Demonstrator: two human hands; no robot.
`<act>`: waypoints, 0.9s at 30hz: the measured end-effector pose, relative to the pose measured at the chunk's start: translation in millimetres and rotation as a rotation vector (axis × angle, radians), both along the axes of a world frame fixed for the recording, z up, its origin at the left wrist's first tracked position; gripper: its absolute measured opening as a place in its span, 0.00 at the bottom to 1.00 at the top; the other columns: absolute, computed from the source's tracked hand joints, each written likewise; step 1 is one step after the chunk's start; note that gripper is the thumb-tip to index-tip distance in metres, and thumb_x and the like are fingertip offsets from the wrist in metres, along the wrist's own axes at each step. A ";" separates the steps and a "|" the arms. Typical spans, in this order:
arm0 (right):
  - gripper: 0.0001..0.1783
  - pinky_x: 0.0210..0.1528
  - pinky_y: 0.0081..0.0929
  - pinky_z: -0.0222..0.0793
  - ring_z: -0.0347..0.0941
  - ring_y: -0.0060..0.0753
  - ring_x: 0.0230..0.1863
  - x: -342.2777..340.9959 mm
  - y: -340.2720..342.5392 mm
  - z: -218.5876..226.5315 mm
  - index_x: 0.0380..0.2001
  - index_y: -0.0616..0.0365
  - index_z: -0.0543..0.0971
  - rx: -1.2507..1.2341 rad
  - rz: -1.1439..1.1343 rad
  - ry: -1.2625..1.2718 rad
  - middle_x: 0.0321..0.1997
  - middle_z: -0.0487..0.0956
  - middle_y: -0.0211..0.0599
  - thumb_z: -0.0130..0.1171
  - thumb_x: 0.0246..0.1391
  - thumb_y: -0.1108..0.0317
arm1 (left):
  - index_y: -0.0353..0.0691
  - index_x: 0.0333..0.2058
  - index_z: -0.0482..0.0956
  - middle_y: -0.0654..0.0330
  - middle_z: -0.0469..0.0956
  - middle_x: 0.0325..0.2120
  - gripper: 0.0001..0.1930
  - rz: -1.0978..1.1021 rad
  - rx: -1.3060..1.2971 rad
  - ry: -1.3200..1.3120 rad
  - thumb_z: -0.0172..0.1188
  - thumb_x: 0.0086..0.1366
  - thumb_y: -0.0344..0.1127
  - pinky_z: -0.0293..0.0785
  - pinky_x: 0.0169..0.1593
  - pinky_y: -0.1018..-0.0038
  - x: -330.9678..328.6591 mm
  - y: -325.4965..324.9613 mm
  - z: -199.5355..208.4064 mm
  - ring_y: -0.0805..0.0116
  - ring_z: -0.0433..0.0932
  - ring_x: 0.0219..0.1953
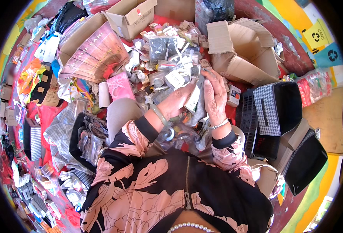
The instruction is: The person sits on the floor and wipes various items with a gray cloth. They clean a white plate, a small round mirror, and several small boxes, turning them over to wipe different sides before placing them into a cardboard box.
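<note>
White packet (193,99): I saw it pointing lengthwise forward.
Left hand (178,99): fingers gripped it.
Right hand (215,96): fingers nearly straight, hold unclear.
Floor (301,56): was red, littered.

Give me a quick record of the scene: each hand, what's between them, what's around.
Left hand: at the left edge of a white printed packet; fingers mostly hidden, grip unclear
Right hand: along the packet's right side, fingers pointing forward; hold unclear
Left wrist: pale bangle
Ahead: heap of small boxes and clear plastic packets
Left of heap: pink patterned packet, white roll
Right of heap: open cardboard box
Right side: houndstooth bin
</note>
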State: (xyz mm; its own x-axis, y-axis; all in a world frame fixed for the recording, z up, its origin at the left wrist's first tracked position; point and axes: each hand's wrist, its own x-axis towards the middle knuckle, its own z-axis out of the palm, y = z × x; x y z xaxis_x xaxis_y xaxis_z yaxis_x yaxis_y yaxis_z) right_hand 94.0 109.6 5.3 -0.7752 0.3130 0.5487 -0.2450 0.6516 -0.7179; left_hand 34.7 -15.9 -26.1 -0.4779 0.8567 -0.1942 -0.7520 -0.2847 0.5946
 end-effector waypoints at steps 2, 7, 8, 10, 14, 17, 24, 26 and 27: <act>0.12 0.55 0.30 0.59 0.69 0.41 0.49 -1.1 5.5 -1.6 0.43 0.58 0.77 -0.084 0.005 -0.022 0.45 0.75 0.42 0.49 0.58 0.69 | 0.41 0.57 0.62 0.60 0.71 0.50 0.24 -0.023 0.031 -0.033 0.43 0.69 0.50 0.68 0.54 0.70 1.1 2.8 -6.9 0.69 0.73 0.50; 0.14 0.52 0.20 0.61 0.69 0.25 0.46 -3.5 17.3 -7.6 0.46 0.60 0.76 -0.795 0.127 -0.068 0.46 0.76 0.34 0.47 0.62 0.66 | 0.40 0.58 0.61 0.59 0.71 0.51 0.23 -0.026 0.012 0.025 0.42 0.70 0.46 0.67 0.56 0.69 4.3 0.3 -1.0 0.68 0.72 0.52; 0.16 0.51 0.17 0.62 0.70 0.22 0.45 -2.2 19.1 -4.9 0.48 0.61 0.75 -0.875 0.129 -0.084 0.47 0.76 0.34 0.46 0.63 0.65 | 0.39 0.58 0.61 0.57 0.70 0.52 0.23 0.003 -0.052 0.130 0.43 0.70 0.43 0.66 0.58 0.68 7.4 -1.1 3.2 0.65 0.71 0.53; 0.16 0.51 0.17 0.63 0.70 0.22 0.45 -2.1 20.3 -3.0 0.48 0.61 0.75 -1.023 0.177 -0.033 0.47 0.76 0.35 0.45 0.63 0.65 | 0.39 0.58 0.61 0.57 0.70 0.52 0.22 -0.035 0.123 -0.143 0.43 0.70 0.43 0.65 0.58 0.68 -0.1 4.3 -15.1 0.64 0.71 0.53; 0.23 0.54 0.26 0.64 0.71 0.31 0.48 2.2 17.5 2.5 0.53 0.63 0.68 -1.197 0.287 0.093 0.49 0.74 0.40 0.45 0.62 0.57 | 0.38 0.57 0.63 0.57 0.71 0.51 0.22 0.002 0.253 -0.249 0.42 0.69 0.43 0.67 0.56 0.68 -5.0 5.4 -21.1 0.65 0.72 0.52; 0.29 0.55 0.32 0.64 0.70 0.37 0.49 6.1 17.2 6.2 0.55 0.64 0.64 -1.280 0.391 0.105 0.50 0.72 0.43 0.48 0.58 0.53 | 0.37 0.56 0.64 0.58 0.72 0.50 0.21 0.029 0.311 -0.206 0.39 0.70 0.41 0.67 0.55 0.68 -5.4 2.8 -14.0 0.66 0.72 0.52; 0.17 0.54 0.27 0.64 0.70 0.31 0.50 11.8 31.4 12.0 0.49 0.65 0.72 -1.012 0.442 -0.039 0.47 0.75 0.40 0.49 0.58 0.68 | 0.36 0.55 0.65 0.56 0.73 0.48 0.21 0.009 0.365 -0.266 0.39 0.71 0.43 0.68 0.54 0.68 -3.2 -2.1 -10.2 0.65 0.73 0.50; 0.15 0.53 0.23 0.62 0.70 0.28 0.48 15.9 40.2 14.5 0.47 0.63 0.76 -0.603 0.409 -0.162 0.45 0.77 0.37 0.52 0.55 0.74 | 0.35 0.54 0.66 0.56 0.73 0.47 0.21 0.012 0.343 -0.256 0.40 0.71 0.43 0.70 0.53 0.68 -3.4 -2.1 -10.7 0.65 0.74 0.48; 0.16 0.53 0.22 0.61 0.70 0.27 0.48 14.9 43.3 18.0 0.47 0.62 0.76 -0.263 0.411 -0.118 0.45 0.77 0.36 0.53 0.55 0.74 | 0.35 0.53 0.66 0.55 0.74 0.46 0.21 0.032 0.311 -0.254 0.40 0.71 0.44 0.70 0.53 0.68 -2.7 -1.8 -10.0 0.65 0.75 0.48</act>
